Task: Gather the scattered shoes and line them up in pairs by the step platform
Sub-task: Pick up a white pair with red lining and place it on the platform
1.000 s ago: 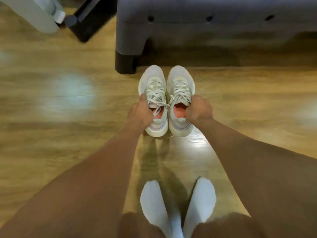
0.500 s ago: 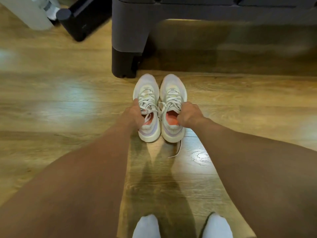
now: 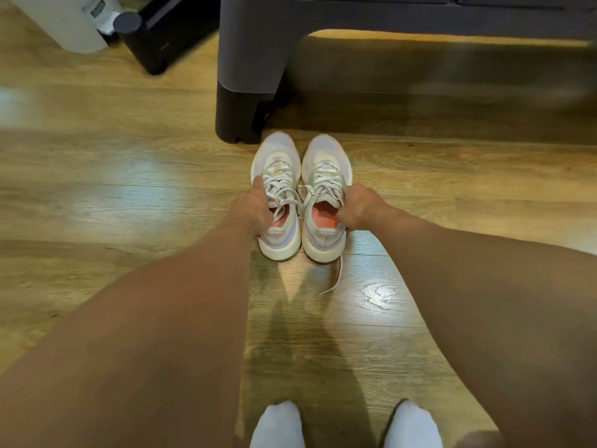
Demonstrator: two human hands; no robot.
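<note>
While both hands [image 3: 255, 210] [image 3: 357, 208] grip the sneakers [image 3: 298, 195] at the collars, one pair stands by the platform [image 3: 250, 59]; other shoes are unseen.

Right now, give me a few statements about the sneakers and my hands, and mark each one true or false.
1. The left hand grips the left sneaker and the right hand grips the right sneaker. True.
2. The sneakers' toes point away from the step platform. False: they point toward it, close to its dark leg.
3. One sneaker is stacked on the other. False: they sit side by side.
4. Both insoles are orange-pink. True.
5. A loose lace trails on the wooden floor behind the right sneaker. True.
</note>
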